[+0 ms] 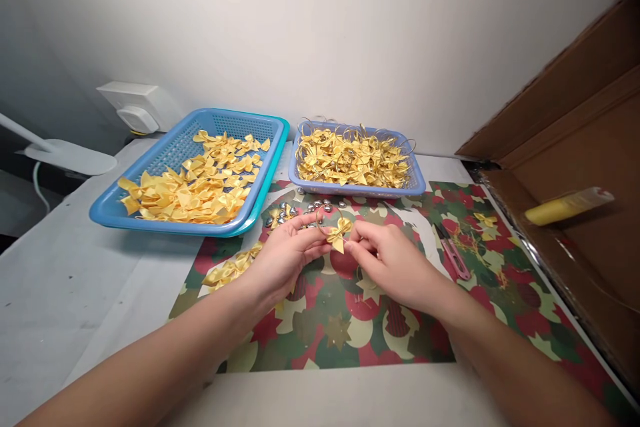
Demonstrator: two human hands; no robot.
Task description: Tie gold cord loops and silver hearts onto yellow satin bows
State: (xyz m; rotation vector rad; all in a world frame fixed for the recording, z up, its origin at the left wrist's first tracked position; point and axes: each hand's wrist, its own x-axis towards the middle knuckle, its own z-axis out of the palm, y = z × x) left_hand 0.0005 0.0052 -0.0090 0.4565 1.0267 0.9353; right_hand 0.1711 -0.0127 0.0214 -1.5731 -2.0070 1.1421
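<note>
My left hand and my right hand meet over a patterned red and green mat. Between their fingertips they pinch a small yellow ribbon bow with a thin gold loop above it. Both hands are closed on it. Small silver bells lie scattered just behind the hands. A few loose yellow bows lie on the mat beside my left wrist.
A blue tray holds many plain yellow bows at the back left. A smaller purple-blue basket holds bows with gold loops. Pink snips lie right of my right hand. A cardboard box with a yellow tube stands at the right.
</note>
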